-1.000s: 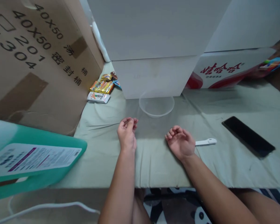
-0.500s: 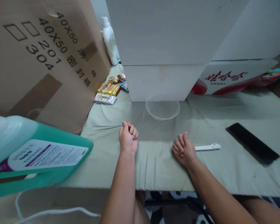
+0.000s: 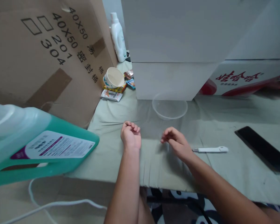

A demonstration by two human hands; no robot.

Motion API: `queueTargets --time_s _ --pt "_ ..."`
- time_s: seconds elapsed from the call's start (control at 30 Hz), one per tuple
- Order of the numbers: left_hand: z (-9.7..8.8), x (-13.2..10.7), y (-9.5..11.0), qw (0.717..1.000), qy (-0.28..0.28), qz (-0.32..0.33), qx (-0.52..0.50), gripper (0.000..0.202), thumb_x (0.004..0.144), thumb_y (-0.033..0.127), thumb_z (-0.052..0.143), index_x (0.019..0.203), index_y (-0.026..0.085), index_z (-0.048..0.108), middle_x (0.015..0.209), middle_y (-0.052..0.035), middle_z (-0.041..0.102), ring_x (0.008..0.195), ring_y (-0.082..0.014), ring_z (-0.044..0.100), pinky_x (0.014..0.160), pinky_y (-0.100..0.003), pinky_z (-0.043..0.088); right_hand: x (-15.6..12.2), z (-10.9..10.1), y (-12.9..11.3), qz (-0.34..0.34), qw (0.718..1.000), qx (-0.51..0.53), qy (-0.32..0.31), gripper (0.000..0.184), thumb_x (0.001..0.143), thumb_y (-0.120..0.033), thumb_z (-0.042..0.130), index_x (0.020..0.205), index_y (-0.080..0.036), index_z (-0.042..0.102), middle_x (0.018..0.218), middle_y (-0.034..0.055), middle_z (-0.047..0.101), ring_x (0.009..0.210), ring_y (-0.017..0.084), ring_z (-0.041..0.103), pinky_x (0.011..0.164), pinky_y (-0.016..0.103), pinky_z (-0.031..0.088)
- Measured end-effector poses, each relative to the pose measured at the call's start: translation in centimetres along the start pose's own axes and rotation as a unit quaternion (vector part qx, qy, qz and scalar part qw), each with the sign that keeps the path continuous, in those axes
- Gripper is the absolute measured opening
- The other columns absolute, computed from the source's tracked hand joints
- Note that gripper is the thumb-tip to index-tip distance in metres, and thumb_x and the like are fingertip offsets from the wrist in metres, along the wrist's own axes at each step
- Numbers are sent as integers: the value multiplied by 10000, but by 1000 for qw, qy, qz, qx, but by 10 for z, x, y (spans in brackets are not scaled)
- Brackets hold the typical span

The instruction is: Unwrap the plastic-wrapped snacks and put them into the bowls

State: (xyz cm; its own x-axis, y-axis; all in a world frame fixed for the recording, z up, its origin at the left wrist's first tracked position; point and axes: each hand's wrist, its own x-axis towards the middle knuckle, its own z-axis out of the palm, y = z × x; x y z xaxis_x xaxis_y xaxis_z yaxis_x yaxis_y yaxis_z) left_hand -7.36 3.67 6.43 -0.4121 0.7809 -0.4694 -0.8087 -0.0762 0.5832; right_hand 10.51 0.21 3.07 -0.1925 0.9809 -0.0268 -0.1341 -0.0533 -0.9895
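Note:
My left hand (image 3: 131,137) rests on the pale green cloth (image 3: 154,155) with its fingers curled into a loose fist; nothing shows inside it. My right hand (image 3: 175,143) lies a little to the right, palm down, fingers bent and pinched toward the left just above the cloth, with nothing visible in them. A clear plastic bowl (image 3: 170,108) stands upright just beyond both hands, against the white box. A white flat tool (image 3: 211,150) lies on the cloth right of my right hand, not touched.
A big cardboard box (image 3: 49,53) fills the left, a teal detergent jug (image 3: 37,146) lies in front of it. White box (image 3: 175,79) and red-printed carton (image 3: 242,79) stand behind. Snack packets (image 3: 112,95), a tipped cup (image 3: 113,77), a white bottle (image 3: 118,37), a black phone (image 3: 262,147), a white cable (image 3: 60,203).
The view has shifted left, bringing the cup and white bottle into sight. My right hand turned from palm-up to a fist, then reached left with bent fingers. My left hand stayed curled.

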Motion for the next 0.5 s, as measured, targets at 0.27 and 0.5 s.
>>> queueTargets --time_s 0.27,0.5 --pt "-10 5 19 992 19 -94 -86 199 634 -1 429 685 187 390 529 67 356 388 -56 349 433 -174 249 154 129 -32 -270 810 -501 -141 370 845 -74 464 1101 -183 708 1460 130 589 1341 250 522 1090 396 404" --pt "-21 13 28 988 16 -133 -72 209 618 6 431 711 190 394 553 65 376 399 -57 360 433 -171 262 251 184 -25 -215 736 -625 -146 372 943 -67 462 1199 -100 729 1496 161 583 1464 305 417 1235 535 147"
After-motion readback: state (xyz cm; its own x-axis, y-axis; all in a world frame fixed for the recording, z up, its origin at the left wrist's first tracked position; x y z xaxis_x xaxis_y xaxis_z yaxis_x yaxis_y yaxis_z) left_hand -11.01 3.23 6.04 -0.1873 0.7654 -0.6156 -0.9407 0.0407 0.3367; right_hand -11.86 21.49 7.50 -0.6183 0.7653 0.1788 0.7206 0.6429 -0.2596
